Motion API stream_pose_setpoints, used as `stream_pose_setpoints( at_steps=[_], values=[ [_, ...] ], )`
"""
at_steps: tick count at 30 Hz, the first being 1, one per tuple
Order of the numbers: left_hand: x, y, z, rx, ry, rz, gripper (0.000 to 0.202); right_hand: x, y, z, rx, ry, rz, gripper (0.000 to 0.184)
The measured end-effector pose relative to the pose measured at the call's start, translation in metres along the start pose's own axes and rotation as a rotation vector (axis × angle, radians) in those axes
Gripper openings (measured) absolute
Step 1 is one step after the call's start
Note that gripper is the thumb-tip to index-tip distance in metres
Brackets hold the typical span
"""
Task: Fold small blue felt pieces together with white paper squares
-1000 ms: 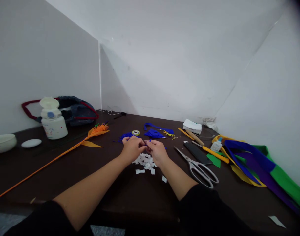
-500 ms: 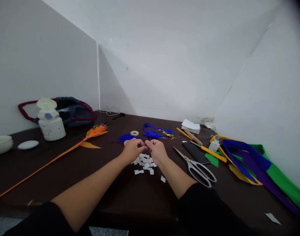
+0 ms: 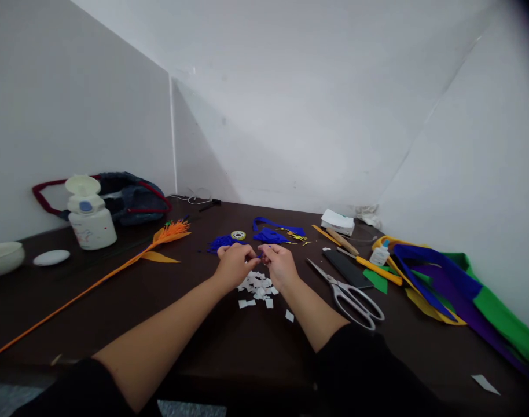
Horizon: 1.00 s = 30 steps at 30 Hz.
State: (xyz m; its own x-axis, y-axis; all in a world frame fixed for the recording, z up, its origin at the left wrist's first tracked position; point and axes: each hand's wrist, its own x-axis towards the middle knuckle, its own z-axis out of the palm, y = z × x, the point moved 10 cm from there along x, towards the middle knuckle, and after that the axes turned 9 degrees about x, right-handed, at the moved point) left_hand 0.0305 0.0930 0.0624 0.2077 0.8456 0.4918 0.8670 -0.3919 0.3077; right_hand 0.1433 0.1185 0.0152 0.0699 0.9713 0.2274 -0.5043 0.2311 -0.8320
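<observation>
My left hand [image 3: 236,263] and my right hand [image 3: 279,264] meet fingertip to fingertip over the middle of the table, both closed in a pinch. A small bit of blue material [image 3: 260,255] shows between them; its exact shape is too small to tell. Under the hands lies a heap of white paper squares [image 3: 256,285]. Just beyond my left hand is a pile of blue shreds [image 3: 224,243], with a round tape roll [image 3: 238,235] beside it. Blue cloth-like pieces [image 3: 271,235] with yellow scraps [image 3: 297,235] lie behind my right hand.
Scissors [image 3: 346,292] lie right of my right forearm, near a black slab [image 3: 346,267], a yellow-handled cutter [image 3: 377,270] and a glue bottle [image 3: 379,253]. Coloured sheets [image 3: 473,289] fill the right side. At left are an orange paper flower [image 3: 164,234], a white bottle [image 3: 92,226] and a bowl [image 3: 4,258].
My fingertips have drawn slightly apart, and a bit more blue shows between them. The whole view has shifted very little; the things on the table stay put.
</observation>
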Motion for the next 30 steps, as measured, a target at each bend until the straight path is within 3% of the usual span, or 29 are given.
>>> stream_pose_setpoints(
  at_steps=[18,23,26,30],
  values=[
    [0.000,0.007,0.002,-0.141,-0.028,0.022,0.019,0.000,-0.004,-0.005,-0.005,0.088,-0.086,0.040],
    [0.000,0.000,0.011,-0.335,-0.101,-0.015,0.022,-0.003,0.000,0.004,0.129,0.013,0.057,0.032],
    [0.000,-0.007,0.013,-0.498,-0.116,-0.065,0.023,-0.008,0.000,0.016,0.174,-0.121,0.161,0.034],
    [-0.002,-0.003,0.015,-0.653,-0.157,-0.077,0.021,-0.007,-0.011,0.018,0.061,-0.181,0.063,0.020]
  ],
)
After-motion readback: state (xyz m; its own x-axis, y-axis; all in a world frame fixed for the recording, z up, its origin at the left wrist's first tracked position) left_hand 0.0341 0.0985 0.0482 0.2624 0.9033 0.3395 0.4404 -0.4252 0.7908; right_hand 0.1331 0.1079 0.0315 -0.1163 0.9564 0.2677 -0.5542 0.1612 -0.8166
